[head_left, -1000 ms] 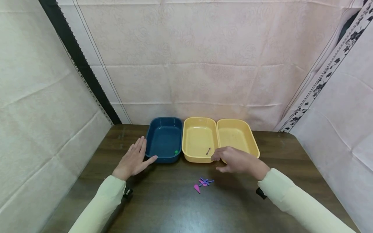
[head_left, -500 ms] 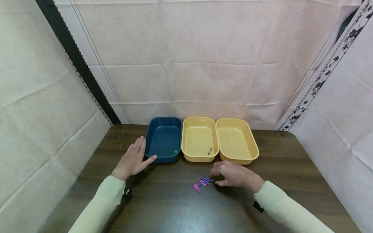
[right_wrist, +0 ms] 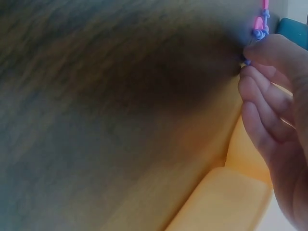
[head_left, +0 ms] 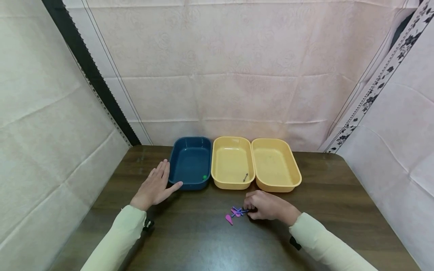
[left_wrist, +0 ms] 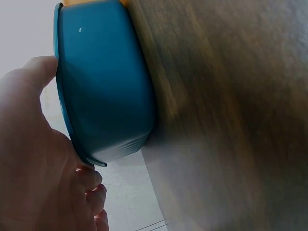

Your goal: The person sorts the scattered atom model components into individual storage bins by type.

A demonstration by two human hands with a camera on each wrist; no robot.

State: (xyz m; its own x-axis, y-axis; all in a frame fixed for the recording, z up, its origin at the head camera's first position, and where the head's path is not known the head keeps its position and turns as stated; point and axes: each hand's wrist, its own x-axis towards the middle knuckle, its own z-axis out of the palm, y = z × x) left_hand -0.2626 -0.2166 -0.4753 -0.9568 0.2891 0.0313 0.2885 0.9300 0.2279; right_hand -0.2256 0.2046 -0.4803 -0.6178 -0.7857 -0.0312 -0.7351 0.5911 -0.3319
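Wood table point(head_left: 203, 241): L hand point(head_left: 154, 187) flat, fingers spread, by blue tray point(head_left: 191, 162); R hand point(head_left: 268, 205) pinching purple pieces point(head_left: 239, 211).

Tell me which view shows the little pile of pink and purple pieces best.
The head view: the pile of pink and purple pieces lies whole on the table, at the right hand. The right wrist view catches only a blurred bit beside the fingertips; the left wrist view shows none.

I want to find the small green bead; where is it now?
In the head view, the green bead lies inside the blue tray, in its near right corner, beside the middle yellow tray and near the left hand.
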